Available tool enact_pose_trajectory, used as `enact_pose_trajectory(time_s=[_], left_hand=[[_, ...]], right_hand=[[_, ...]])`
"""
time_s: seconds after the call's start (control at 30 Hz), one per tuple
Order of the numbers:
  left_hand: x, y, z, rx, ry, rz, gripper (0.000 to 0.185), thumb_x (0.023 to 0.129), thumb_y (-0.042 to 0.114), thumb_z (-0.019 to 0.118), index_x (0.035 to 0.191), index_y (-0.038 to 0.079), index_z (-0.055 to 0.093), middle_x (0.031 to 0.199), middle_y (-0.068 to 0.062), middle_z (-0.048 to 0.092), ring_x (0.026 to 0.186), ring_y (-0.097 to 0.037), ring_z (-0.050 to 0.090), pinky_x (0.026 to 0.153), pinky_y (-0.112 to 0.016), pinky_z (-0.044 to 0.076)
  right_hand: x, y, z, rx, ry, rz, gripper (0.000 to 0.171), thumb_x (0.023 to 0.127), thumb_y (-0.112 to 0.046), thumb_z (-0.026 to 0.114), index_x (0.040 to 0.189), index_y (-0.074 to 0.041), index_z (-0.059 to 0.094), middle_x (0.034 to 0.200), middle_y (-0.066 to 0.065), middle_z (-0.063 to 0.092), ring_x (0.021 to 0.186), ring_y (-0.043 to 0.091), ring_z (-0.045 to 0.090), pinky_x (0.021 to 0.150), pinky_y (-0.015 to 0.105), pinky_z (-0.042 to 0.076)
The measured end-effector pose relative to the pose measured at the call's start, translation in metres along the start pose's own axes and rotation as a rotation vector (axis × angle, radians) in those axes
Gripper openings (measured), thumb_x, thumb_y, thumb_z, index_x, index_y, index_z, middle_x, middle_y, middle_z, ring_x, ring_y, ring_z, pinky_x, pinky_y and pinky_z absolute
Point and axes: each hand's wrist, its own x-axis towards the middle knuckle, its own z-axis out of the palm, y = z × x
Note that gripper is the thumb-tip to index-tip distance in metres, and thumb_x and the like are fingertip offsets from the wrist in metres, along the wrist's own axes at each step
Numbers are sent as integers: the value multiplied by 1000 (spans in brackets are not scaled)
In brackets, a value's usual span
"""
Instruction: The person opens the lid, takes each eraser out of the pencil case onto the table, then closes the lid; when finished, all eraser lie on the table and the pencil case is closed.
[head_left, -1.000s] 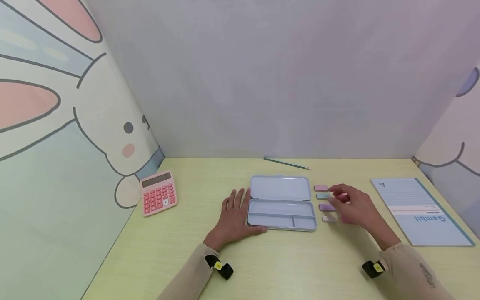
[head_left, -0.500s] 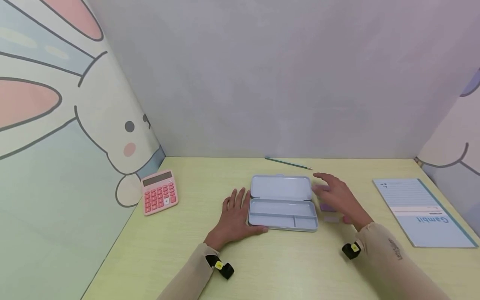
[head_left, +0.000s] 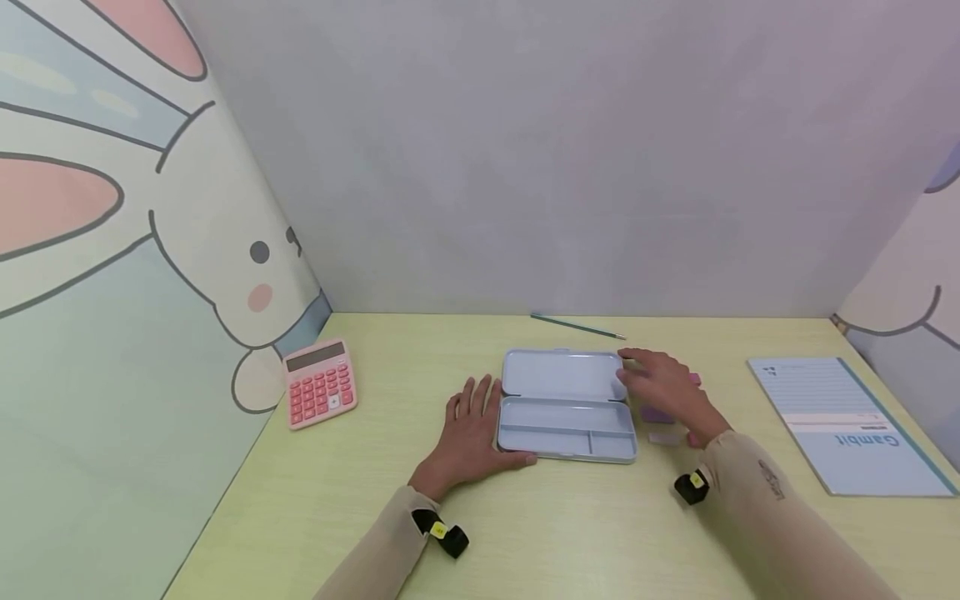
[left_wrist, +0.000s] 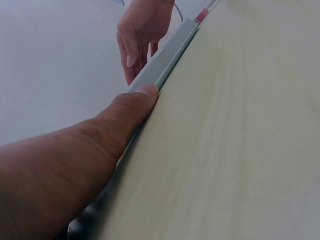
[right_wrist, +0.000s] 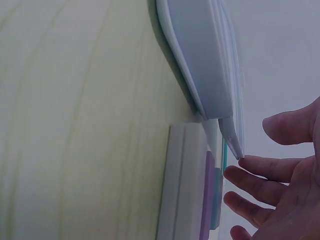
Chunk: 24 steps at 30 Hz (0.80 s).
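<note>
Open pencil case [head_left: 566, 406] lies flat between both hands. Left hand [head_left: 468, 433] rests open, thumb against its near-left edge. Right hand [head_left: 663, 392] is open, fingertips at the lid's corner, gripping nothing. Case judged light, rigid, slippery; grasp lid edge.

The blue notebook [head_left: 851, 421] cover reads "Gambit", seen upside down.

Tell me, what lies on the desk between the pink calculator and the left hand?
Nothing: in the head view, only bare desk separates the pink calculator from the left hand, which rests against the open pencil case.
</note>
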Motion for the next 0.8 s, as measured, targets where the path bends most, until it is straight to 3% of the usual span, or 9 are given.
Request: enact_pose_trajectory(time_s=[0.3, 0.47, 0.57, 0.7, 0.8], left_hand=[[0, 0, -1, -2, 6, 6, 133, 82, 87, 67, 174, 9, 9, 182, -16, 12, 170, -42, 6, 131, -64, 16], [0, 0, -1, 2, 3, 3, 133, 82, 87, 67, 174, 10, 9, 182, -15, 11, 170, -42, 6, 131, -64, 16], [1, 0, -1, 1, 4, 2, 133, 82, 87, 67, 174, 10, 9, 182, -15, 12, 170, -42, 6, 131, -64, 16], [1, 0, 0, -8, 13, 3, 133, 82, 86, 67, 174, 10, 9, 182, -15, 13, 170, -42, 7, 131, -64, 16], [1, -1, 1, -5, 18, 4, 133, 82, 86, 67, 174, 9, 9, 182, -16, 13, 170, -42, 8, 131, -64, 16]], right_hand=[[1, -7, -6, 98, 32, 79, 52, 110, -39, 50, 152, -9, 58, 159, 27, 54, 144, 57, 44, 107, 78, 36], [-4, -5, -9, 180, 154, -22, 43, 111, -31, 53, 141, -5, 66, 142, 24, 69, 140, 48, 56, 115, 71, 39], [-9, -6, -11, 199, 219, -81, 40, 111, -31, 55, 139, -5, 67, 135, 22, 73, 132, 44, 62, 111, 66, 44], [-18, -10, -14, 196, 261, -144, 38, 111, -29, 57, 141, -7, 67, 131, 19, 76, 121, 36, 68, 102, 48, 51], [-25, -13, -16, 189, 262, -160, 38, 111, -29, 59, 142, -10, 68, 131, 16, 77, 113, 18, 69, 95, 26, 52]])
